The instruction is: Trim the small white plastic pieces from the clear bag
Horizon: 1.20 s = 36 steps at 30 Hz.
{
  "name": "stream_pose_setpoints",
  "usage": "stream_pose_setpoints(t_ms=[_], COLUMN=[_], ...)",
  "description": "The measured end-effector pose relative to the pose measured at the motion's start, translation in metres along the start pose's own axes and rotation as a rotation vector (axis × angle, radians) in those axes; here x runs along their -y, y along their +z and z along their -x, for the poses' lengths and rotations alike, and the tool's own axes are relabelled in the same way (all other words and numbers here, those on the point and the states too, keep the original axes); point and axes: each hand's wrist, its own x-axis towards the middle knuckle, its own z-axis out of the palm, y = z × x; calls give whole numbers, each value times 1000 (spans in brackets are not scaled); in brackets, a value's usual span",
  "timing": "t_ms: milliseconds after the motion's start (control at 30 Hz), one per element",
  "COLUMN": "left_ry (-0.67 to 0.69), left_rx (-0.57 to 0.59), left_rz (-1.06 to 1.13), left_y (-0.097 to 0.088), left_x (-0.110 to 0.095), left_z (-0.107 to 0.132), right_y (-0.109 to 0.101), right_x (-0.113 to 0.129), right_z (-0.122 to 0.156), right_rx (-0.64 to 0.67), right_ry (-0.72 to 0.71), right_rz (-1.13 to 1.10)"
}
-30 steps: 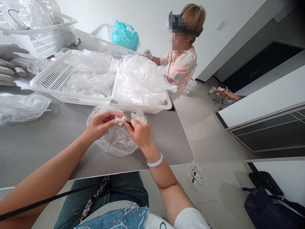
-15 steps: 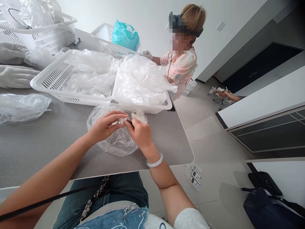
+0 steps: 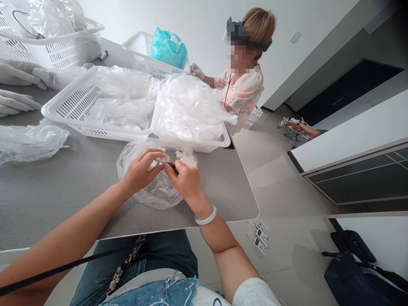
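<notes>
My left hand (image 3: 140, 171) pinches a short white tube (image 3: 162, 159), which its fingers partly hide. My right hand (image 3: 186, 180) sits close beside it, with its fingers closed on a small dark object (image 3: 172, 166), too hidden to name exactly. Both hands are above a clear plastic bag (image 3: 156, 191) lying on the grey table (image 3: 57, 191). Inside the bag, a white fluffy clump (image 3: 186, 158) lies just beyond my right hand.
Two white slotted baskets (image 3: 68, 104) full of clear plastic stand just beyond my hands. A co-worker (image 3: 242, 91) stands at the far side, and grey-gloved hands (image 3: 17, 102) show at the left. The table's edge (image 3: 256, 208) drops to the floor on the right.
My hands have drawn closer together around the white tube, which is now more covered by my fingers. The grey-gloved hands at the left have shifted.
</notes>
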Motion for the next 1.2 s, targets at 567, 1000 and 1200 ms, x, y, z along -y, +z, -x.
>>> stream_pose_setpoints(t_ms=[567,1000,1200], left_ry=[-157,38,-167], left_rx=[182,52,166], left_rz=[597,-7,324], left_y=[-4,-6,-7], left_x=[-3,1,-5], left_z=[-1,-2,-5], right_y=[-5,-6,-14], right_x=[-14,-3,-14], right_z=[-4,-3,-4], right_rx=[-117,71,-18], right_ry=[-6,50,64], right_rz=[-243,-211,-314])
